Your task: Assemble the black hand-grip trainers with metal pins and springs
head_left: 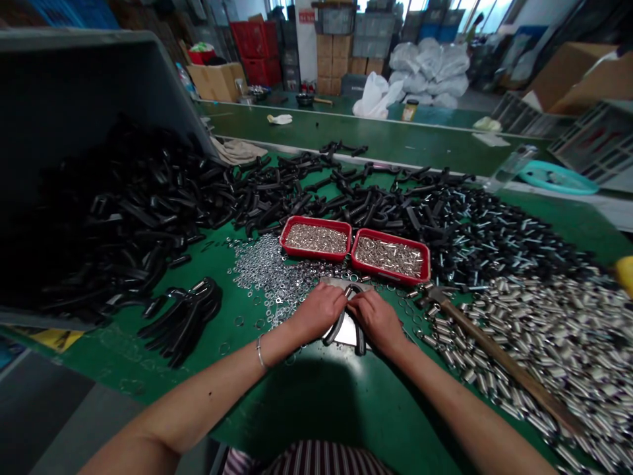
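Observation:
In the middle of the bench, a black two-legged, pliers-shaped piece (361, 343) lies over a small metal plate (346, 333), its legs spread toward me. My left hand (320, 309) is closed in a pinch at the piece's upper left side, near its joined end. From the right, my right hand (380, 320) pinches the same end, fingertips close to the left ones. Whatever small part sits between the fingertips is too small to make out. Left of my arms rests a stack of similar black pieces (190, 313).
Behind my hands stand a red tray of tiny metal parts (316, 239) and a second red tray of pins (390, 256). Washers (267, 270) spread at left. A hammer (499, 353) lies on metal cylinders (558, 330). A grey bin (173, 86) spills black handles (277, 191).

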`<move>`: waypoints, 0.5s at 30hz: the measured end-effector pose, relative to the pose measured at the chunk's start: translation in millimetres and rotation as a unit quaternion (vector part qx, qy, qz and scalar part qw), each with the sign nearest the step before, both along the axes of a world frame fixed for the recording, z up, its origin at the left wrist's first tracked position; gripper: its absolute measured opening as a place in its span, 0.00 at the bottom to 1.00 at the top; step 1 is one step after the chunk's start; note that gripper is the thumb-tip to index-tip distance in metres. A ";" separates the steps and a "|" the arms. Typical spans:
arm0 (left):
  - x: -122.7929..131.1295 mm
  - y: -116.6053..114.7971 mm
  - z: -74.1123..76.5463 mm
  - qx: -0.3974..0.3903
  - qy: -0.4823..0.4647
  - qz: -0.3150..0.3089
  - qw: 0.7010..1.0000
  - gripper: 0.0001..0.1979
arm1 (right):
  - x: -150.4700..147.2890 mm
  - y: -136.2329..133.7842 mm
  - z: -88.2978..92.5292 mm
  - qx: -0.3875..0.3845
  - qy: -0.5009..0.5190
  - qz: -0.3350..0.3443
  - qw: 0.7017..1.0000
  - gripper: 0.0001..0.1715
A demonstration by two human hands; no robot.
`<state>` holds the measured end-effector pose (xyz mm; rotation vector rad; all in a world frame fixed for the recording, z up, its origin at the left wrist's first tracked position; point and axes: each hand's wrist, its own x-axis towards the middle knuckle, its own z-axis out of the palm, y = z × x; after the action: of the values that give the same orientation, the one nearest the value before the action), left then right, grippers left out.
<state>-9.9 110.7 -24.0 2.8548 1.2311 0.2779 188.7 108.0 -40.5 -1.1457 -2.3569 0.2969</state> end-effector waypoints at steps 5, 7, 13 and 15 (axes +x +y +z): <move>0.9 1.5 4.2 0.057 0.039 -0.039 0.997 0.13 | 6.4 -2.8 4.3 -0.027 0.012 0.036 0.999 0.15; 1.2 2.9 5.7 0.079 0.045 -0.052 0.995 0.12 | 12.4 -6.8 6.6 -0.058 0.056 0.045 0.996 0.15; 3.4 10.7 10.4 0.096 0.061 -0.102 0.988 0.11 | 70.5 -23.8 16.2 -0.082 0.087 -0.070 0.990 0.17; 3.8 12.6 11.9 0.093 0.068 -0.109 0.987 0.11 | 105.9 -27.8 19.4 -0.048 0.022 -0.101 0.993 0.17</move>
<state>-6.1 123.3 -12.1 3.1824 0.9439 0.2036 294.7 80.2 -21.1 -1.3981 -2.1872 0.3636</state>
